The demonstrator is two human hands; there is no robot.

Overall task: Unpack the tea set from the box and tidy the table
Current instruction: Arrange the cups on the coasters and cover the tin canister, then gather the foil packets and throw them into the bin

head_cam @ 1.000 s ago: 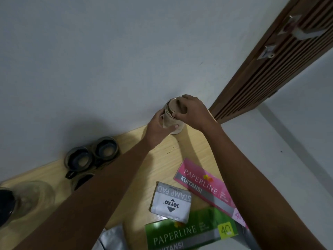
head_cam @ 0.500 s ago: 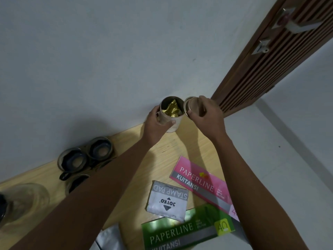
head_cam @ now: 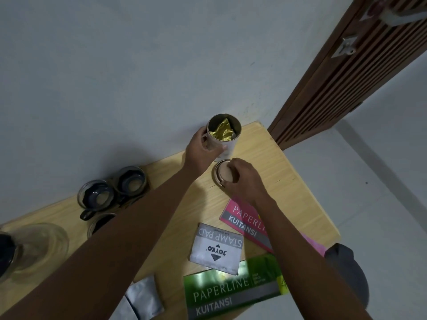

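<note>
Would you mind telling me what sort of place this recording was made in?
Probably a small office or a home desk corner. A light wooden table stands against a plain wall beside a slatted wooden door, and on it lie Paperline receipt books and a Joyko stamp pad box.

I've got a plain grey wall [head_cam: 138, 65] behind the wooden table [head_cam: 288, 172], slatted brown door [head_cam: 369, 72] right of it, pale floor [head_cam: 381, 204] beneath.
</note>
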